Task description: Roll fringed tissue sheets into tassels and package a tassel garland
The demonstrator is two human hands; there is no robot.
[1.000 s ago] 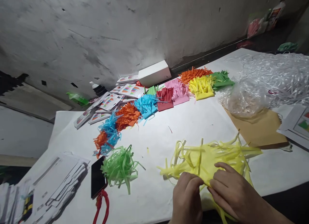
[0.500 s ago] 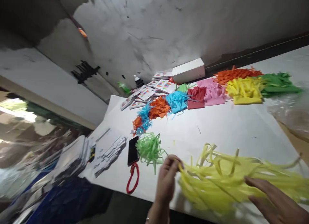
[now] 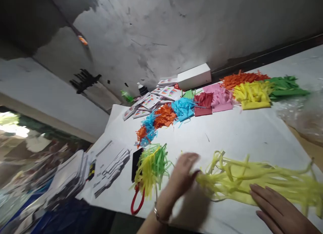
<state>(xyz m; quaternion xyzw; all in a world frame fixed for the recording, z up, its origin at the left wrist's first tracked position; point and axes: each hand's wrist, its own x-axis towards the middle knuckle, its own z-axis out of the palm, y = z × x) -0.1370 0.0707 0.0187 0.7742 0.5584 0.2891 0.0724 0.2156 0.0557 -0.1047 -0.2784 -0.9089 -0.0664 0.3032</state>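
Note:
A pile of yellow fringed paper strips (image 3: 242, 180) stretches across the table's front right. My right hand (image 3: 280, 207) rests on its near edge with fingers out flat. At the pile's left end is my left hand (image 3: 185, 170), blurred, thumb and fingers apart, with nothing visible in it. A bracelet circles the left wrist. Left of that hand, a bunch of yellow strips (image 3: 146, 170) lies over light green strips (image 3: 161, 160). That bunch partly covers a black phone (image 3: 135, 163) with a red cord loop (image 3: 133, 205).
Fringed paper bundles in orange, blue (image 3: 183, 108), dark red (image 3: 203, 104), pink, yellow (image 3: 253, 96) and green line the back. Behind them are printed cards (image 3: 151, 101), a white box (image 3: 194, 76) and a bottle (image 3: 142, 88). Papers (image 3: 111, 170) lie left; clear plastic (image 3: 295, 113) lies right.
A yellow bunch now lies over the green strips and phone. My left hand, earlier pinching the yellow strips' left end, has its fingers apart. My right hand has flattened onto the pile.

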